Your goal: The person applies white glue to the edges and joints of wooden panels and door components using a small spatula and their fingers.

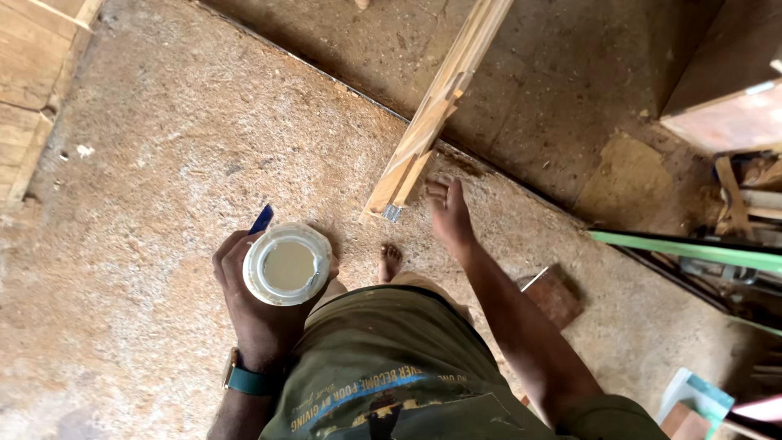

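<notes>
My left hand (248,314) grips a white plastic tub (287,264) with pale liquid inside, held upright at waist height; a blue strip (261,219) sticks out beside it. My right hand (448,210) hangs open with fingers apart, close to the lower end of a leaning wooden frame piece (432,114) that has a metal bracket (392,213) at its foot. The hand is not touching the wood. My bare foot (390,262) shows on the sawdust floor below.
Sawdust covers the concrete floor (163,163). Wooden panels (32,65) stand at the top left. A wooden cabinet (733,98), a green bar (692,251), timber scraps and a reddish block (555,295) crowd the right side.
</notes>
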